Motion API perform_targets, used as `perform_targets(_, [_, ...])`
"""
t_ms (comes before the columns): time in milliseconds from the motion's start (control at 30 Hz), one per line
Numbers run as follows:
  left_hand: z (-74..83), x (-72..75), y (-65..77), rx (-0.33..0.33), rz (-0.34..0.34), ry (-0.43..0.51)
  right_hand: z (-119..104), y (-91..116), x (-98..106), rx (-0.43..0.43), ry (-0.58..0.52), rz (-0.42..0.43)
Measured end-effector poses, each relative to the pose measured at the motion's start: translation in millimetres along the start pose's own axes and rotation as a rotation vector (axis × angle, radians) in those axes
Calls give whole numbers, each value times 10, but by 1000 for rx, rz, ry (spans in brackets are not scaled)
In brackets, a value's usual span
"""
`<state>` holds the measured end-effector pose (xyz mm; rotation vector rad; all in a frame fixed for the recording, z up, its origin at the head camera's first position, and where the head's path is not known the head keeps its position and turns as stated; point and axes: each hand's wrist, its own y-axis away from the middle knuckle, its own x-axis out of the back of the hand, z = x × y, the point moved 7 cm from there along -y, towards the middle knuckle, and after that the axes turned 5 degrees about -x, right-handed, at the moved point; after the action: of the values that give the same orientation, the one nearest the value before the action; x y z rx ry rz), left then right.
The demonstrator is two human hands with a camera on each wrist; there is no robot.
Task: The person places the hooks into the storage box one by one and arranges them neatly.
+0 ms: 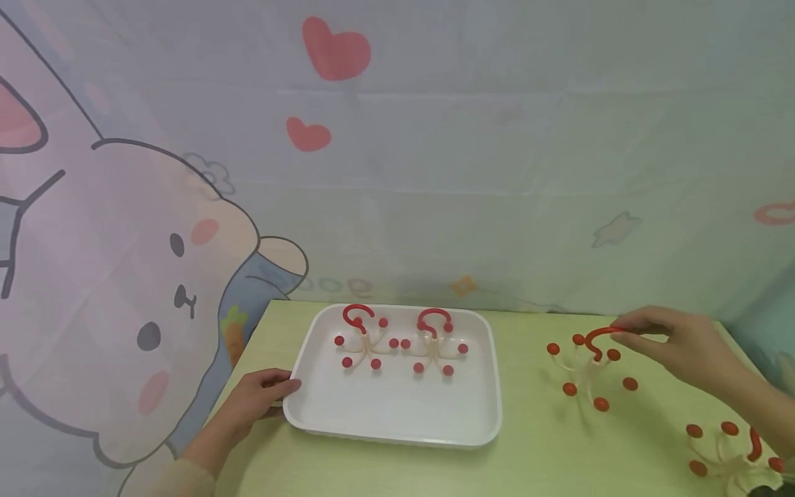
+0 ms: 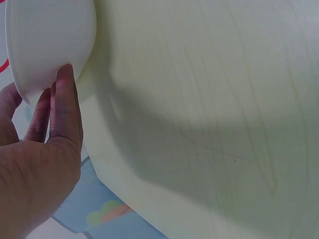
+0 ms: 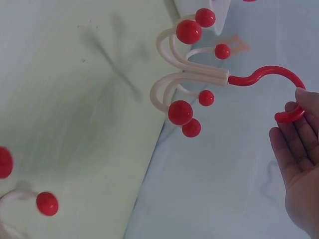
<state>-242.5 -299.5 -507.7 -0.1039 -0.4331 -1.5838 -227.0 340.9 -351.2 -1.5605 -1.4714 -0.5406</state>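
My right hand point(image 1: 680, 345) pinches the red hook of a hanger point(image 3: 207, 73) between thumb and fingers. This hanger has a cream stem and several curved arms tipped with red balls. It hangs over the right part of the table, arms downward, its shadow on the tabletop below. With the thumb on top and the fingers against the outer wall, my left hand point(image 1: 251, 400) grips the left rim of a white tray point(image 1: 391, 414). Two similar hangers, a left one point(image 1: 365, 343) and a right one point(image 1: 434, 347), lie side by side in the tray's back half.
Another hanger point(image 1: 735, 466) is on the table's right front, partly behind my right forearm. The light green table point(image 1: 522, 455) ends at the back against a cloth backdrop point(image 1: 472, 152) printed with a rabbit point(image 1: 112, 276) and hearts.
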Motion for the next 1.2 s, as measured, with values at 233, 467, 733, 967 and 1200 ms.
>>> perform_targets(233, [4,-8,-4,12,7,-13,-270,-109,-80,80,-69,-5])
perform_targets(467, [23,-11,13,5,1,10,-550,-204,-138,154,-100,-18])
perform_targets(733, [33,-1,22,-5,-5,7,-819,-284,-253,177,-150,-46])
perform_targets(967, [47,-1,39,-2,-8,7,-1000,-340,-402,134,-218,-102])
perform_targets(1200, [17,0,14,-1,-11,1,-1228,-409,-563,139,-263,-148])
